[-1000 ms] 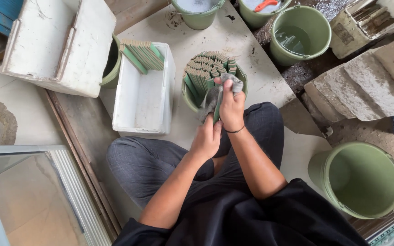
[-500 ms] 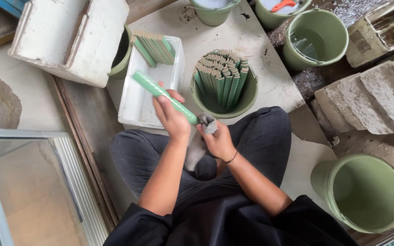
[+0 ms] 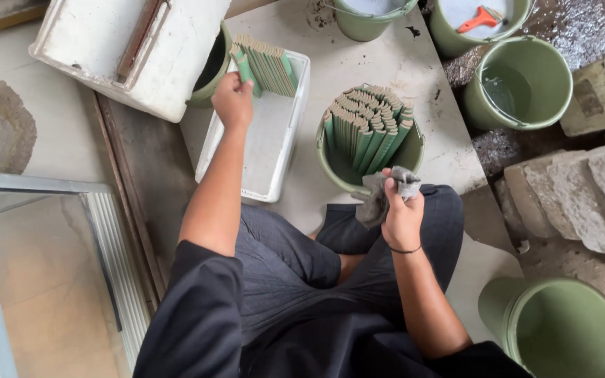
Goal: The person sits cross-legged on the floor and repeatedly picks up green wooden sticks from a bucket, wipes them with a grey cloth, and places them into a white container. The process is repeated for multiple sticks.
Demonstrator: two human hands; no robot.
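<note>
Carried across from the lap, a green glazed strip [image 3: 245,68] now joins the leaning row in the white tray [image 3: 274,157], left hand [image 3: 232,100] closed on its end; right hand [image 3: 402,213] grips a grey rag [image 3: 378,196]; the piece looks rigid, slick, probably brittle.

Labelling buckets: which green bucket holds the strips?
The bucket just ahead of the right hand, packed with upright green strips. The other green buckets hold water, a scraper or nothing.
</note>
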